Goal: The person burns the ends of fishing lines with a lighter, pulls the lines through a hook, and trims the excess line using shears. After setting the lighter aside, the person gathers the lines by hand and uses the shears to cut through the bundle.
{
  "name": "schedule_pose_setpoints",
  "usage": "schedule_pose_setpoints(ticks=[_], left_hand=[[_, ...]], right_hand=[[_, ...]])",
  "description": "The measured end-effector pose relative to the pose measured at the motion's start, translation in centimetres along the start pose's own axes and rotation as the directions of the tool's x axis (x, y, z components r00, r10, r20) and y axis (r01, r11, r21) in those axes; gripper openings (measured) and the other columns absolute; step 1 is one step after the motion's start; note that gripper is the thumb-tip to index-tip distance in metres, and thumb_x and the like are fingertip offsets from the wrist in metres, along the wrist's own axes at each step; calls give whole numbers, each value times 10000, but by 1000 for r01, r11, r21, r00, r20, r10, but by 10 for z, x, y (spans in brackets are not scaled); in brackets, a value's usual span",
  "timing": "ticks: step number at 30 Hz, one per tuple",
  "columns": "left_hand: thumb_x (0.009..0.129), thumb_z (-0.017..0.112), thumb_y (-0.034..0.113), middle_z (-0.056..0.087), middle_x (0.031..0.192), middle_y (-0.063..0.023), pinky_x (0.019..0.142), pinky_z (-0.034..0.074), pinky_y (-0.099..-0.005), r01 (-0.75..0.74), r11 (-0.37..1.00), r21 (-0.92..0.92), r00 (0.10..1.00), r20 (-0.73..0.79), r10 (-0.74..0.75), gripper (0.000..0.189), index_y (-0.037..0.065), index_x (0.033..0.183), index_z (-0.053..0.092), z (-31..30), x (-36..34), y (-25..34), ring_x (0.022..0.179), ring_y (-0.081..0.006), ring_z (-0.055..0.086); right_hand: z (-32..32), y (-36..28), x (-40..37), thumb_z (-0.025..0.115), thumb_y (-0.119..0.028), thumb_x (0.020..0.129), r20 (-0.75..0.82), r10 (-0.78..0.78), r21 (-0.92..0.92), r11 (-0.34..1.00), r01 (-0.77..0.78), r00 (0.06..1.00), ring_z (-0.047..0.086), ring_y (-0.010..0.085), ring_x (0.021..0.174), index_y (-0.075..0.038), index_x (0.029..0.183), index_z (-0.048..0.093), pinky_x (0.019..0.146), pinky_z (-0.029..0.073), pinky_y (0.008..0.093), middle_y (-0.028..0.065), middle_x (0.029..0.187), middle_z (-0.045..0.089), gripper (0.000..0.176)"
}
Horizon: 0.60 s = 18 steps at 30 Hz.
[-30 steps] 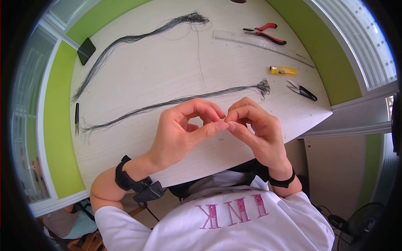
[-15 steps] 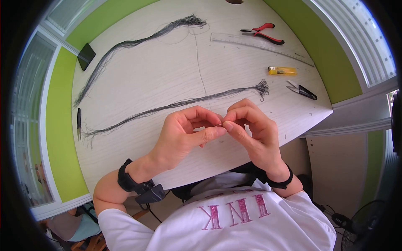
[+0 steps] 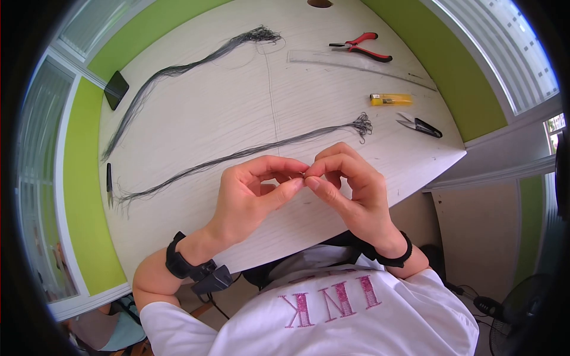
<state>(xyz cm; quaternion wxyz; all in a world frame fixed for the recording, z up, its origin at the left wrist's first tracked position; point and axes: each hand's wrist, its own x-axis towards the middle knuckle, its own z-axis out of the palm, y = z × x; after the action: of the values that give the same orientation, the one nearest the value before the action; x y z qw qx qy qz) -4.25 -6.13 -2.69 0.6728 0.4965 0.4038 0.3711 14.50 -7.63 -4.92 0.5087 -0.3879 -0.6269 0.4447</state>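
Note:
My left hand (image 3: 252, 188) and my right hand (image 3: 351, 188) meet fingertip to fingertip over the near part of the table. Thumb and index finger of each are pinched around a tiny, thin piece (image 3: 304, 174), too small to name. A thin dark line (image 3: 271, 89) runs from the far bundle toward my left fingers, where it passes out of sight. Just beyond my hands lies a long bundle of dark lines (image 3: 237, 153) with curled, hook-like ends at its right. Another such bundle (image 3: 178, 68) curves across the far left.
On the right lie red-handled pliers (image 3: 363, 47), a clear ruler (image 3: 356, 66), a yellow lighter (image 3: 392, 99) and black thread snips (image 3: 420, 126). A second pair of snips (image 3: 109, 184) and a dark flat object (image 3: 116, 90) are at the left edge. Green panels (image 3: 409, 65) border the table (image 3: 202, 118).
The whole view has shifted slightly, so the table items appear a little farther left. Both hands keep their pinch, with the fingertips still together.

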Motion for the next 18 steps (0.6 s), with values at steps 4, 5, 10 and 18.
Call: schedule_pose_setpoints(ticks=[4,5,10,18], left_hand=[[878,647,40,676,981,-64,662,488,-207,-61,992,106,998,-3,61,154,-10,1024,650,-3,-3,-4,877,-90,617],[878,647,40,679,979,-62,656,488,-206,-86,989,120,996,-1,87,144,-8,1014,653,-3,-3,-5,871,-89,618],[867,634,16,679,931,-83,574,427,-192,-80,996,40,996,-44,81,123,-9,987,646,1,-2,-1,734,-65,564],[864,621,6,671,903,-109,517,377,-191,37,990,-137,997,-67,-47,113,3,977,626,0,2,2,623,-46,492]], right_hand=[[-3,-8,2,691,-7,809,-18,-124,-167,979,120,992,498,122,702,-20,890,646,598,402,243,44,862,579,94],[-5,-10,2,693,4,798,-22,-143,-194,972,136,990,506,128,700,-19,891,646,592,407,247,51,862,583,106],[-60,-17,6,708,-1,783,-212,-249,-555,827,93,945,531,135,701,-18,934,657,612,432,250,74,914,618,161],[-148,14,-4,685,-159,846,-196,-100,-925,349,-150,975,598,300,913,3,1127,588,794,472,378,122,1042,605,339]])
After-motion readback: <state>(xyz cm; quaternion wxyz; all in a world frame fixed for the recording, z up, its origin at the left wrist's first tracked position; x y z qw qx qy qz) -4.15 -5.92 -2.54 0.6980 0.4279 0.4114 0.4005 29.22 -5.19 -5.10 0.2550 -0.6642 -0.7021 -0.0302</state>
